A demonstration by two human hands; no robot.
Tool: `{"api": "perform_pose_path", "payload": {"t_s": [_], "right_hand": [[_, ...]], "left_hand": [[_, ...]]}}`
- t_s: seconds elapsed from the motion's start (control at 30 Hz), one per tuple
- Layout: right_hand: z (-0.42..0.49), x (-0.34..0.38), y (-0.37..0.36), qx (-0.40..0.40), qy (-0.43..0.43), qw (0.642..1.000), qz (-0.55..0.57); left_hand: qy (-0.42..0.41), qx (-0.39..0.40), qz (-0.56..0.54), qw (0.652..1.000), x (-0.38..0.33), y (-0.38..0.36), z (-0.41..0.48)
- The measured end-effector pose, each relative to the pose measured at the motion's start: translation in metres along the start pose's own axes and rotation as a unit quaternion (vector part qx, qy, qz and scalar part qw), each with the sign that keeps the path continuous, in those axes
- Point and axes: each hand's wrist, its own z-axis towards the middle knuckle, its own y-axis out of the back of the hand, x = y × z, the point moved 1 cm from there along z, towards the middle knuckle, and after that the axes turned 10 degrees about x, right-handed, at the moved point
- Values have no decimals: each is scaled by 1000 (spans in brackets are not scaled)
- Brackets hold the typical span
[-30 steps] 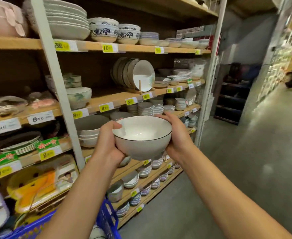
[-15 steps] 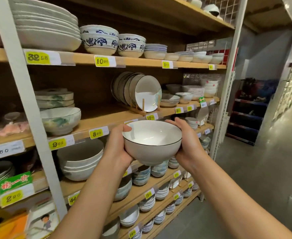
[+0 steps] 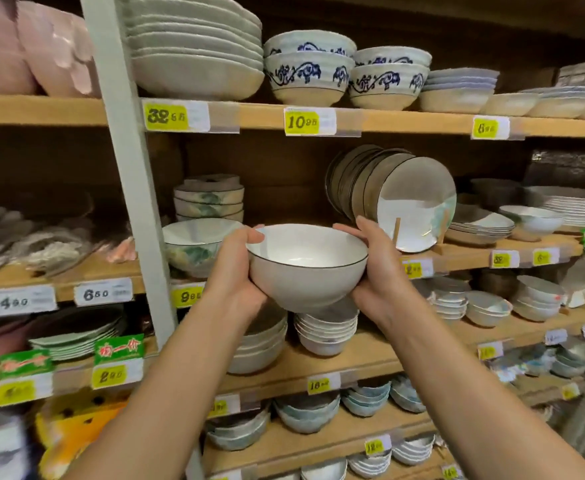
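A white bowl (image 3: 305, 271) with a thin dark rim is held up in front of the middle shelf of a shop rack. My left hand (image 3: 237, 271) grips its left side, thumb over the rim. My right hand (image 3: 377, 268) grips its right side, thumb on the rim. The bowl is upright and empty, level with the shelf edge (image 3: 457, 258). Both forearms reach up from the bottom of the view.
Wooden shelves carry stacked plates (image 3: 194, 46), blue-patterned bowls (image 3: 308, 74), upright plates in a wooden rack (image 3: 408, 206) and a green-patterned bowl (image 3: 194, 244). A grey upright post (image 3: 125, 168) stands left of the hands. Stacks of small bowls (image 3: 325, 330) fill the lower shelves.
The bowl has been raised and brought closer to the middle shelf. The view has turned from the aisle to face the rack. Both hands keep their hold.
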Motion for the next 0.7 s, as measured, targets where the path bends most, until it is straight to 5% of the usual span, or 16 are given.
{"api": "perform_pose_path", "payload": {"t_s": [0.37,0.7], "right_hand": [[82,3,-36,206,14,978,13],[109,-13,-61,208,19,978,-12]], "left_hand": [[-130,-150,26,980,-43,-1,31],[-216,-244,38,945,-49,-8,52]]}}
